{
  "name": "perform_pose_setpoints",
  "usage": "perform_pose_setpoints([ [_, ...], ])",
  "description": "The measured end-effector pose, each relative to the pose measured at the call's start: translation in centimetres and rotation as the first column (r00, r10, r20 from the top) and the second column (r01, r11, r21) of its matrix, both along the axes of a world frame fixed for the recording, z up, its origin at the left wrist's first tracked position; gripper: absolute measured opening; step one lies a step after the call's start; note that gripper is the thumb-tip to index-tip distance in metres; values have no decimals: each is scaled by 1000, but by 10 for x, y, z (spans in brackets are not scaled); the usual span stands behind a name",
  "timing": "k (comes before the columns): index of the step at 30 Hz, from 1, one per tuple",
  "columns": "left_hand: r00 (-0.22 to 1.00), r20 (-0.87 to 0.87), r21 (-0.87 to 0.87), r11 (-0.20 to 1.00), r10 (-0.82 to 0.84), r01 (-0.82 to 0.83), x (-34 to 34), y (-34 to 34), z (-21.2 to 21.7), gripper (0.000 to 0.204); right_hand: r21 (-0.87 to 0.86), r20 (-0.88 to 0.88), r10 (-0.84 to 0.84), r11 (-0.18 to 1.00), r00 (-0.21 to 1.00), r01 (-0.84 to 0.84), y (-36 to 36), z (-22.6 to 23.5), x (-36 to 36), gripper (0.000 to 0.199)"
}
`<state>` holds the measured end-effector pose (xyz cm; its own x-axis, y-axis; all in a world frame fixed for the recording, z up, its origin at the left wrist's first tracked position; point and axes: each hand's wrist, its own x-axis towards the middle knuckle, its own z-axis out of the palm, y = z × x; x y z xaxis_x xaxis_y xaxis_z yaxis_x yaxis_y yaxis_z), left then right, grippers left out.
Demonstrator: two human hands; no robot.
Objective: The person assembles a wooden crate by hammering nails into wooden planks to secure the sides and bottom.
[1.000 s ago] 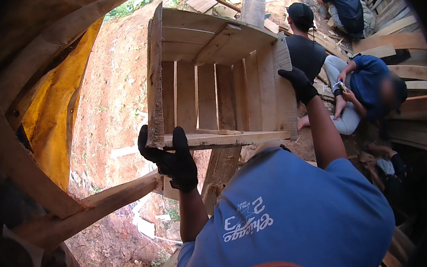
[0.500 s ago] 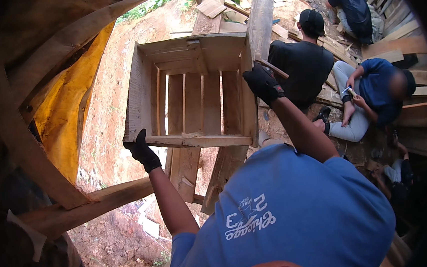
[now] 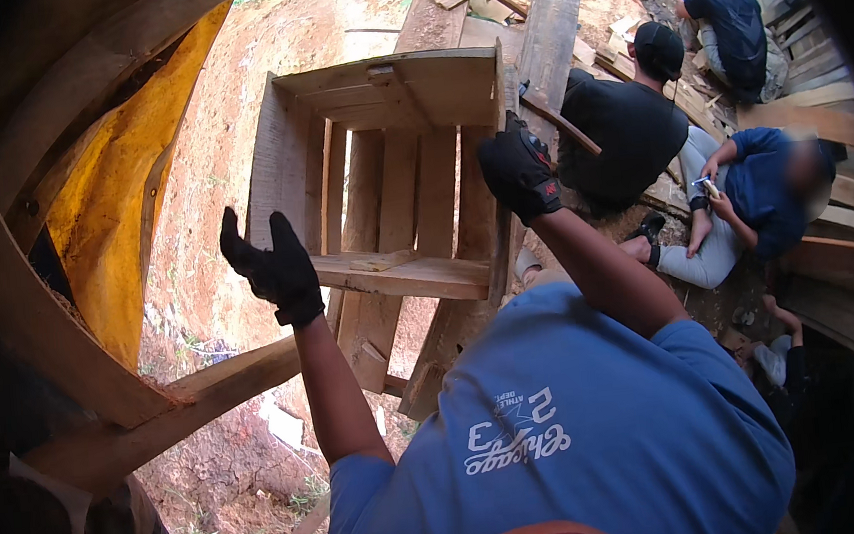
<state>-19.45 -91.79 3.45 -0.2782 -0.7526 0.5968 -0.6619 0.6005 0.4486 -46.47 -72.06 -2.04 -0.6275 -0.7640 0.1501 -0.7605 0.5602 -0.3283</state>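
Observation:
A slatted wooden crate [image 3: 395,184] sits on rough planks in front of me, its open side facing up and gaps showing between its bottom slats. My right hand [image 3: 522,169], in a black glove, grips the crate's right wall. My left hand [image 3: 278,264], also gloved in black, is raised at the crate's near left corner with thumb and fingers apart, holding nothing. A loose wood piece [image 3: 383,261] lies on the crate's near side. Just beyond my right hand is a hammer [image 3: 564,126] with a wooden handle, its head partly hidden.
Long planks [image 3: 551,31] run away under the crate. A timber frame [image 3: 212,404] and yellow sheet [image 3: 107,212] stand at left. Close on the right sits a person in black [image 3: 622,136], beside a person in blue [image 3: 766,180]; another person [image 3: 730,32] crouches farther back among wood scraps.
My left hand has let go of the crate's near left corner and opened. The crate has turned slightly and its near side has shifted up. My right hand stays at the right wall.

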Motion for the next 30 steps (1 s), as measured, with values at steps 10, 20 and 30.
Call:
perform_pose_setpoints([
  [10, 188, 457, 872, 480, -870, 101, -246, -15, -136, 62, -129, 533, -153, 957, 832, 259, -9, 14, -3, 44],
  [20, 757, 413, 867, 472, -506, -157, -302, 26, -276, 79, -191, 591, -146, 930, 793, 314, -9, 11, 4, 57],
  [30, 805, 435, 856, 463, -403, -230, -321, 14, -348, 57, -208, 677, -120, 915, 726, 345, -16, 15, 4, 43],
])
